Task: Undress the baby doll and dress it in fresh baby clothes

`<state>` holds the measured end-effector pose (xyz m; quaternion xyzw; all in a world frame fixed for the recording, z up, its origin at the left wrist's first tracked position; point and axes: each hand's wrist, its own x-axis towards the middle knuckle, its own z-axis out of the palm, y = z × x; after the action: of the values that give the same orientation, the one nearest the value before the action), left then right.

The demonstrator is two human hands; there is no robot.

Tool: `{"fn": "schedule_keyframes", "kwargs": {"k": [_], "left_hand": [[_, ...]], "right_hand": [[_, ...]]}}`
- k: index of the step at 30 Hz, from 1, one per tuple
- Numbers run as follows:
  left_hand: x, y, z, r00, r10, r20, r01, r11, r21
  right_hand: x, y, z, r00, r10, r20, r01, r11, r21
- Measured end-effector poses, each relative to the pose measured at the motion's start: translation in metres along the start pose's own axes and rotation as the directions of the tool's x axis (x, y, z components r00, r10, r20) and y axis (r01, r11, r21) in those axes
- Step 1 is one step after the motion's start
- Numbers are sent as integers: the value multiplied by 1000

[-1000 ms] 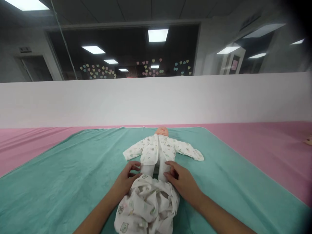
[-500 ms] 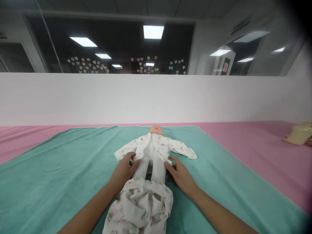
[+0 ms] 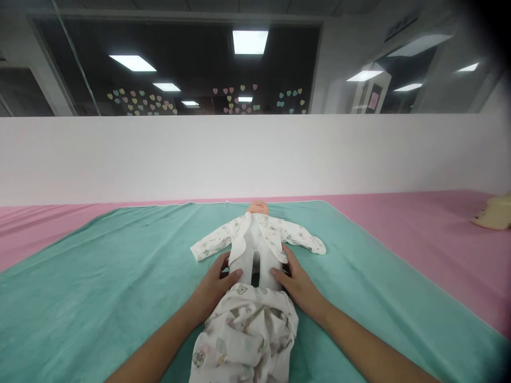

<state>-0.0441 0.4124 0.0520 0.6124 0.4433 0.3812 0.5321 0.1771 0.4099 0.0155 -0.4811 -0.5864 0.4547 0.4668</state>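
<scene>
A doll [image 3: 254, 236] in a white bodysuit lies on its back, head away from me. An open, printed white jacket [image 3: 217, 240] covers its shoulders, sleeves spread to both sides. Printed white trousers [image 3: 245, 340] are bunched around its lower legs, hiding its feet. My left hand [image 3: 219, 282] is curved around the outside of the leg on the left, thumb on top. On the other leg, my right hand [image 3: 296, 279] grips the outer side just below the jacket hem, its thumb resting on the white cloth. The undersides of both grips are hidden.
A teal blanket [image 3: 131, 266] lies beneath the doll over a pink sheet [image 3: 431, 244]. Behind stands a white wall [image 3: 159, 159] with windows above it. A pale yellow object [image 3: 493, 213], cut off by the frame, sits at the far right.
Both hands have slid toward the trouser waistband, and the left thumb has moved inward onto the leg. The trousers and legs appear farther right; the view has tilted slightly.
</scene>
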Motion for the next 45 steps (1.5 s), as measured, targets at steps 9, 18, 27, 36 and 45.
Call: {"fn": "schedule_keyframes", "kwargs": {"k": [9,18,27,36,45], "left_hand": [[-3,-13,13,994,40,105,-39,999,-7],[13,-26,0,981,38,-188,1,979,205],[-6,-13,10,962,258,90,-267,816,513],[-13,7,8,906,134,402,-360,742,565],[-8,-19,17,886,437,156,-422,617,665]], "right_hand": [[11,8,-21,992,-89,-84,87,996,-26],[17,22,-29,1000,14,15,-13,998,-58],[13,20,-33,997,41,60,-43,999,25],[7,23,-47,990,-61,130,87,973,-212],[-5,6,-45,908,-287,306,382,868,-317]]}}
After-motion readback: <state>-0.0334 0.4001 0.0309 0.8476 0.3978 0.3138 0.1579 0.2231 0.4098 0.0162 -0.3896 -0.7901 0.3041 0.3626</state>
